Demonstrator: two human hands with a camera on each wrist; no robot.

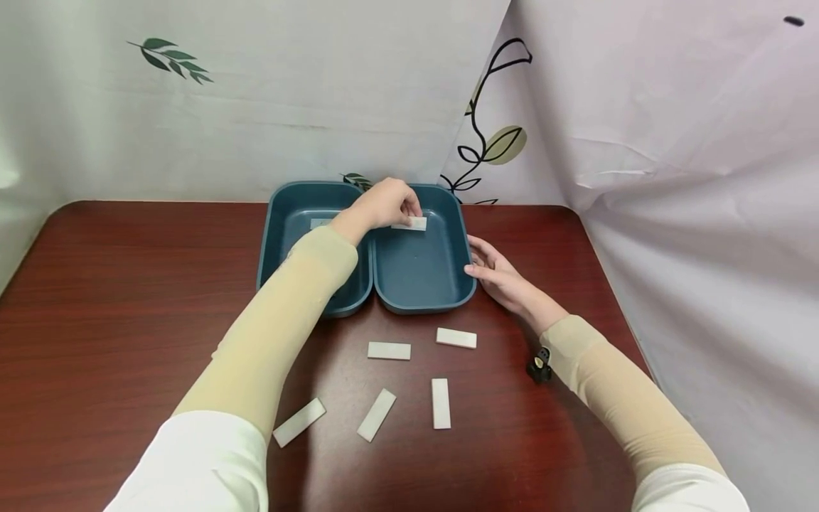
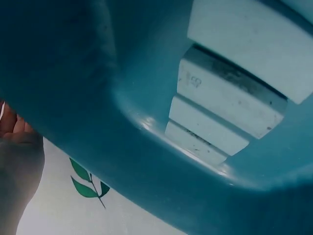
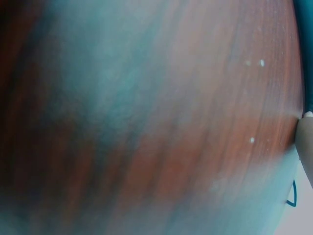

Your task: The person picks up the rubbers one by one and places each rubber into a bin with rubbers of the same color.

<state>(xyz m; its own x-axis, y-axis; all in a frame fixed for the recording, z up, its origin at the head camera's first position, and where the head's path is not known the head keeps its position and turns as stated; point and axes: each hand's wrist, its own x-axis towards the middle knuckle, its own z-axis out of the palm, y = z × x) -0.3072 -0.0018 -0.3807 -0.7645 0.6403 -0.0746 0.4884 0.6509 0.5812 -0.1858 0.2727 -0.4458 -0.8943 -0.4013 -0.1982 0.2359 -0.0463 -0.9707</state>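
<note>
In the head view my left hand [image 1: 384, 204] reaches over the left tray into the back of the right blue tray [image 1: 422, 274]. It pinches a white oblong tile [image 1: 416, 223] between thumb and fingers. Part of this hand [image 2: 18, 161] shows at the edge of the left wrist view. My right hand [image 1: 502, 276] holds the right tray's outer side, thumb at the rim and fingers along the wall. The left blue tray [image 1: 264, 249] is partly covered by my left arm; a pale tile [image 1: 320, 223] shows at its back.
On the dark red table [image 1: 128, 320], several white tiles lie apart in front of the trays, including a flat tile [image 1: 389, 350], an upright-lying tile [image 1: 441, 403] and a slanted tile [image 1: 299, 422]. Several white blocks [image 2: 230, 95] line up inside a tray. A white curtain [image 1: 288, 92] hangs behind.
</note>
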